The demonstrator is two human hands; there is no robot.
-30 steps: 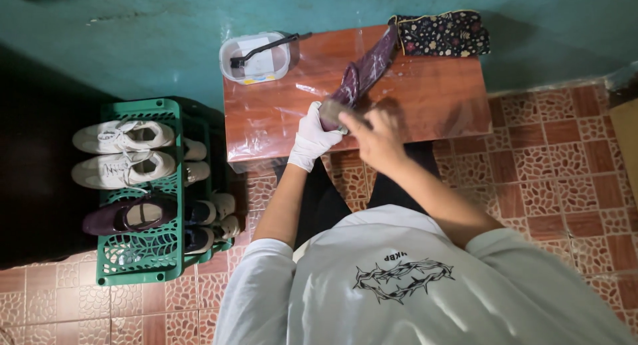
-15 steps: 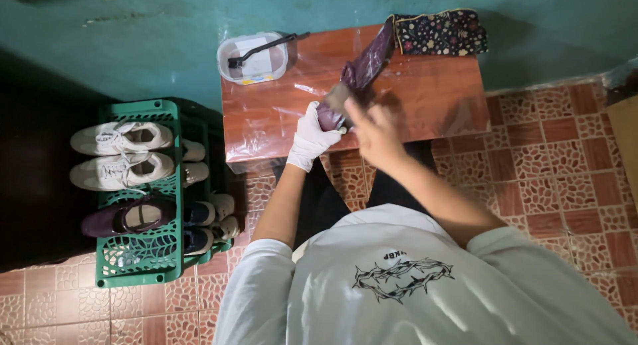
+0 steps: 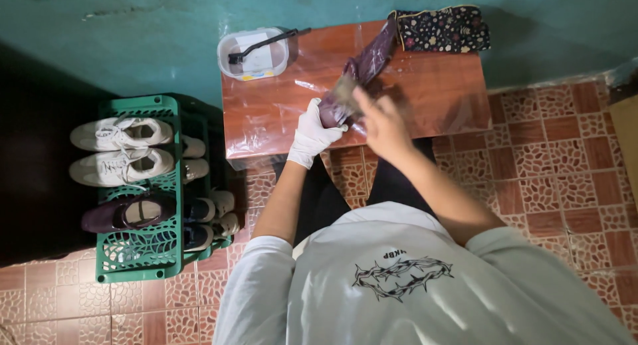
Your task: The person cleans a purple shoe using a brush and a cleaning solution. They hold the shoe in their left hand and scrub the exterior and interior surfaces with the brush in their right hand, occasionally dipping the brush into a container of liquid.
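Observation:
My left hand [image 3: 312, 136], in a white glove, grips the near end of a dark purple shoe [image 3: 367, 61] above a reddish wooden table [image 3: 279, 112] covered in clear plastic. The shoe slants away toward the table's far edge. My bare right hand [image 3: 384, 126] is just right of the gloved one. It presses a small tan pad [image 3: 343, 91] against the shoe's side, and both are blurred by motion.
A white tub [image 3: 256, 59] with a black brush [image 3: 266, 43] across it stands at the table's far left. A dark floral pouch [image 3: 442, 27] lies at the far right. Left of the table, a green crate rack [image 3: 143, 252] holds white sneakers [image 3: 119, 149] and another purple shoe [image 3: 126, 215].
My right hand has slid a little up the shoe with the pad. The left hand keeps its grip, and the shoe has tilted slightly.

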